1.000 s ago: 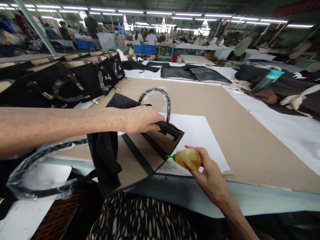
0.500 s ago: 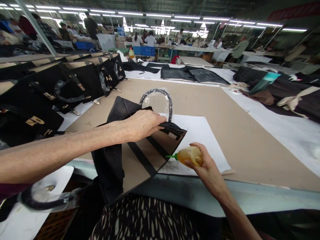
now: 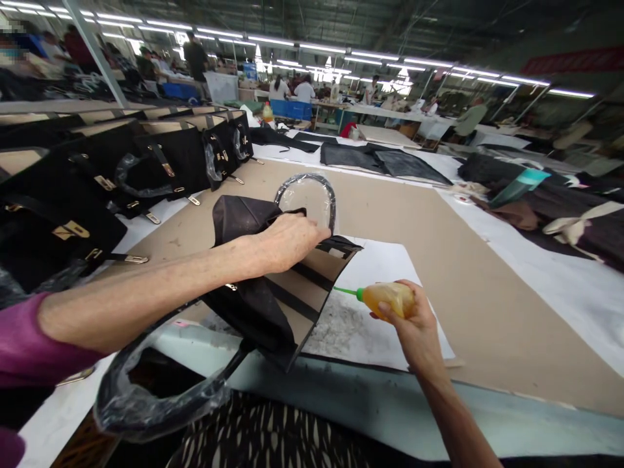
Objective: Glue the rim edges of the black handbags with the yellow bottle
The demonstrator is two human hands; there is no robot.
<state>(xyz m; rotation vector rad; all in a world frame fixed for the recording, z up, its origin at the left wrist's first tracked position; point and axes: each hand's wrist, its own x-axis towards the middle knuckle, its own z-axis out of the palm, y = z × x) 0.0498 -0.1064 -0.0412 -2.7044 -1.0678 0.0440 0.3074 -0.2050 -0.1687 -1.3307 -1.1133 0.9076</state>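
A black handbag [image 3: 258, 302] lies tilted at the table's front edge, its beige side with dark strips facing right. My left hand [image 3: 292, 242] grips the bag's upper edge, fingers closed round it, beside a plastic-wrapped handle [image 3: 333, 201]. Another wrapped handle [image 3: 146, 416] hangs over the front edge toward me. In my right hand [image 3: 414, 315] is a soft bottle [image 3: 387, 300] of amber liquid, held sideways. Its thin green nozzle points left, close to the bag's right edge; whether it touches cannot be told. Beneath is a white sheet [image 3: 380, 338] with dark smudges.
Several black handbags [image 3: 180, 159] stand in a row at the left. Flat black pieces [image 3: 409, 164] lie at the back of the beige table covering [image 3: 487, 292]. Dark cloth [image 3: 517, 221] and a teal-topped container [image 3: 521, 185] are at the right. People work farther back.
The bag has turned and its lower end has shifted right and up, with its second handle swung into view. My right hand has drawn the bottle slightly right. The camera view has shifted a little.
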